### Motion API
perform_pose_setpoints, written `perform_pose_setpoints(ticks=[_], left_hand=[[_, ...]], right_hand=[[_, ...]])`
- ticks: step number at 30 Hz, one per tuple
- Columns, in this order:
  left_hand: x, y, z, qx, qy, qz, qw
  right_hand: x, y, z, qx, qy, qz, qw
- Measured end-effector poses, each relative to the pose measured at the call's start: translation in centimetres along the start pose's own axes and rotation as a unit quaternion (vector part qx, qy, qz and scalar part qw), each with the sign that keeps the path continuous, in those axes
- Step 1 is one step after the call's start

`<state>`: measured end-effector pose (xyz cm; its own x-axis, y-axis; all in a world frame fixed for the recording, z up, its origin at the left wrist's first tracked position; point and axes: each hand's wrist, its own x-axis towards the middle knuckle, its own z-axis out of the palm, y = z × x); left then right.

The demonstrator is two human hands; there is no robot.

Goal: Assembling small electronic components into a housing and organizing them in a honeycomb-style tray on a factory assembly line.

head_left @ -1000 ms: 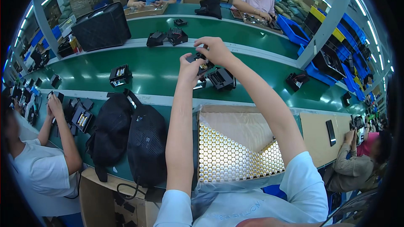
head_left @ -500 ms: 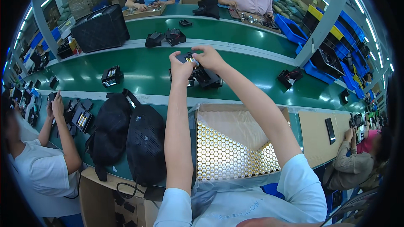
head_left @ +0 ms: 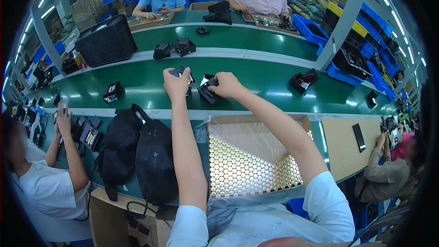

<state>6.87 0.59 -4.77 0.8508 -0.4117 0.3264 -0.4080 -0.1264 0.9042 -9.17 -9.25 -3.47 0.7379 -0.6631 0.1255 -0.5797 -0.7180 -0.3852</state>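
Above the green bench, my left hand (head_left: 175,83) is closed on a black battery case (head_left: 180,71), with shiny batteries showing along its right side. My right hand (head_left: 228,85) grips another black battery case (head_left: 208,92), a little to the right and lower. A small gap separates the two cases. Between my forearms and the bench edge stands an open carton (head_left: 260,118) lined with clear plastic. Many upright cylindrical batteries (head_left: 242,167) fill its near part, their round ends facing up; my right forearm crosses over its right side.
Black battery cases sit on the green conveyor (head_left: 256,75), one to the left (head_left: 112,92) and one to the right (head_left: 302,81). Black bags (head_left: 157,164) lie left of my arm. A cardboard sheet (head_left: 340,146) bears a phone-like black object (head_left: 359,137). Co-workers sit at both sides and opposite.
My hands, close together before, have moved apart. My left hand has shifted left with its case; my right hand has come down onto the other case.
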Motion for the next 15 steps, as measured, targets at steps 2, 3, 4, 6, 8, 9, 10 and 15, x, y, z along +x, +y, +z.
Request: perform_pose_setpoints(ticks=[2,3,4,6,8,9,10,15], left_hand=[[0.0,-0.5,0.0,0.019,-0.007,0.003,1.0],[-0.1,-0.7,0.0,0.037,-0.013,0.004,0.999],[-0.1,-1.0,0.0,0.055,-0.018,0.005,0.998],[0.1,-0.8,-0.2,0.071,-0.023,0.006,0.997],[0.2,0.1,-0.8,0.17,-0.03,-0.003,0.985],[0.1,0.6,-1.1,0.219,-0.034,-0.008,0.975],[0.0,1.2,-1.3,0.268,-0.037,-0.012,0.963],[-0.4,2.9,-1.6,0.367,0.12,0.266,0.883]], right_hand=[[-0.5,0.1,-0.3,0.01,0.001,-0.001,1.0],[-0.8,0.1,-0.5,0.019,0.001,-0.004,1.0],[-1.1,0.1,-0.7,0.027,0.001,-0.008,1.0],[-1.5,0.2,-1.4,0.034,0.002,-0.011,0.999],[-2.1,0.7,-2.2,0.078,0.005,-0.017,0.997],[-2.4,1.0,-2.7,0.1,0.006,-0.02,0.995],[-2.7,1.2,-3.1,0.122,0.007,-0.023,0.992],[-3.2,2.2,-5.1,0.14,-0.026,-0.046,0.989]])
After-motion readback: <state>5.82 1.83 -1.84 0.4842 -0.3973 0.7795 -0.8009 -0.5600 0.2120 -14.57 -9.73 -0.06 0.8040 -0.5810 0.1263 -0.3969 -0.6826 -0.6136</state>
